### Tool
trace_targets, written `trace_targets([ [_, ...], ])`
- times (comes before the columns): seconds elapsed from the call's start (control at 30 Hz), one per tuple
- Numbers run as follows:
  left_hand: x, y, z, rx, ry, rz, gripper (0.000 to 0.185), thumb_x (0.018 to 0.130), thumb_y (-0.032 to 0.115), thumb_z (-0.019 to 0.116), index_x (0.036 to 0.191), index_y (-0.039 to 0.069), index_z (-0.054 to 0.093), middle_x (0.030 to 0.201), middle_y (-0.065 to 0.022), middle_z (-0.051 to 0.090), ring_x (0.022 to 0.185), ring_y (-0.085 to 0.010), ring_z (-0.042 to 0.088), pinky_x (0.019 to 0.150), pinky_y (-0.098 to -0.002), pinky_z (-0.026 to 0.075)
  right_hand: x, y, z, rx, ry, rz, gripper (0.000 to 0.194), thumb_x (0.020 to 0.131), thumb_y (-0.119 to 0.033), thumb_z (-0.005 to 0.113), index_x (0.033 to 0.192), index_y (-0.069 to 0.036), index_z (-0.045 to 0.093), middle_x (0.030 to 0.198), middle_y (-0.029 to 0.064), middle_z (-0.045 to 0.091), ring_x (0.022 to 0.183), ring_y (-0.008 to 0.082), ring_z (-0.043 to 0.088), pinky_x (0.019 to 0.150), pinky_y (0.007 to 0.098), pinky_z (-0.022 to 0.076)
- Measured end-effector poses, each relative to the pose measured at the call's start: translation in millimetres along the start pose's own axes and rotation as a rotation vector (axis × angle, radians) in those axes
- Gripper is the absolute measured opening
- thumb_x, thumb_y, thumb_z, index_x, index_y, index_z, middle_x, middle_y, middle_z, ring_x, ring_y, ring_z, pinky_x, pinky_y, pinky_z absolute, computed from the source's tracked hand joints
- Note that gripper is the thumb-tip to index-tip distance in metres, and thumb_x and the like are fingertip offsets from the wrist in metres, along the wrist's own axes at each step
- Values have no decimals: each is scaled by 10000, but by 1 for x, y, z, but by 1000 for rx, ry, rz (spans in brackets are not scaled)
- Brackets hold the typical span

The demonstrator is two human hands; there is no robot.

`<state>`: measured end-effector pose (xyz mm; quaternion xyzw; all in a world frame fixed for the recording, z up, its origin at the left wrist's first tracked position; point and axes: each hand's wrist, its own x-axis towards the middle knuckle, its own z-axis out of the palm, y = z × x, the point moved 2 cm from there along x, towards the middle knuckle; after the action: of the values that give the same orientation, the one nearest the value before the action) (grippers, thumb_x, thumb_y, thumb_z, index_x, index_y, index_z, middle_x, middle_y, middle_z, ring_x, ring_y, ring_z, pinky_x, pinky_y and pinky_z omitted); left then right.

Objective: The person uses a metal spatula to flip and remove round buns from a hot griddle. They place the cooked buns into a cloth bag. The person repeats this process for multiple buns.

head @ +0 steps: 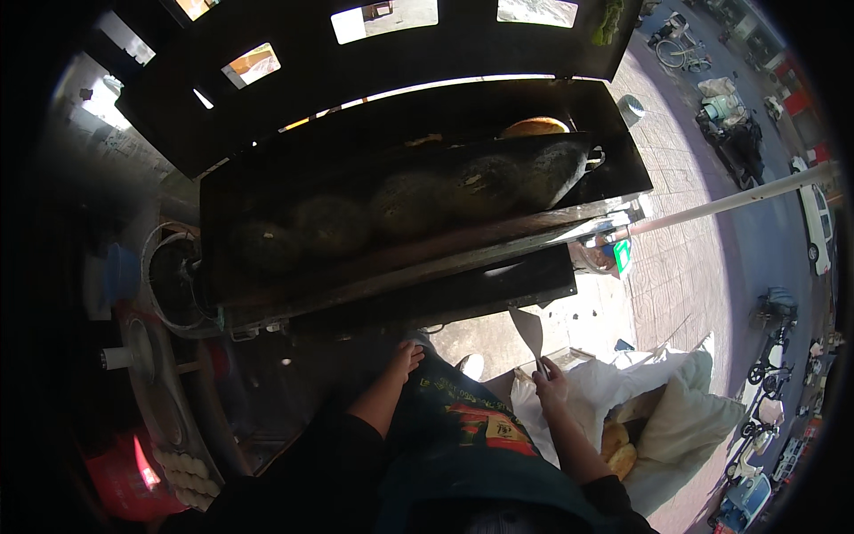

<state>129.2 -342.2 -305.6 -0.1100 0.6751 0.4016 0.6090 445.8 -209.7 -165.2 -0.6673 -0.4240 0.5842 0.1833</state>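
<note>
In my right hand is the handle of a metal spatula, its broad blade pointing away from me. My left hand lies against the dark printed apron, fingers loosely bent, with nothing plainly in it. Beyond both hands stretches a long, dark metal oven with a row of several round, blackened pans or domes in deep shadow. Behind its right end shows the edge of a browned flatbread. More flatbreads lie in a cloth-lined container beside my right forearm.
An upright dark panel with cutouts backs the oven. A pale pole slants out on the right. At left stand a round vessel, a tray with rows of pale dough balls and a red container. Parked vehicles line the street.
</note>
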Motion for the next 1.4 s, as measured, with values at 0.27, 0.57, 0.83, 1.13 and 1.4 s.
trace_targets([
  [0.27,-63,49,1,166,-14,119,353,941,339,499,1227,131,500,1177,-77,605,1034,-199,600,856,-342,429,-15,-86,-32,37,12,-305,469,764,-54,618,1217,-67,498,760,4,498,648,81,463,598,238,400],
  [0.57,-119,71,104,364,-288,351,321,950,315,494,1192,106,522,1094,-57,624,970,-150,603,833,-308,430,-33,-106,-79,-70,67,-649,373,830,-58,614,1199,-57,557,994,99,653,872,154,622,775,276,489],
  [0.83,-154,111,140,407,-374,621,271,929,185,524,1142,19,546,1073,-98,627,932,-157,611,782,-268,466,-52,-51,-80,-114,-16,-372,361,825,-119,648,1170,-33,588,974,95,664,876,142,613,786,265,475],
  [1.13,-185,174,190,523,-482,798,241,939,143,499,1144,24,542,1064,-71,628,946,-145,594,837,-268,447,-34,-81,-94,31,96,-454,334,840,-148,631,1158,-53,599,962,87,665,842,146,619,757,265,476],
  [1.4,-215,226,217,767,-384,903,209,913,122,514,1077,18,591,990,-34,637,936,-120,592,861,-255,457,-26,-144,-92,327,27,-516,376,861,-121,612,1218,-21,548,837,-13,568,670,46,476,606,184,401],
])
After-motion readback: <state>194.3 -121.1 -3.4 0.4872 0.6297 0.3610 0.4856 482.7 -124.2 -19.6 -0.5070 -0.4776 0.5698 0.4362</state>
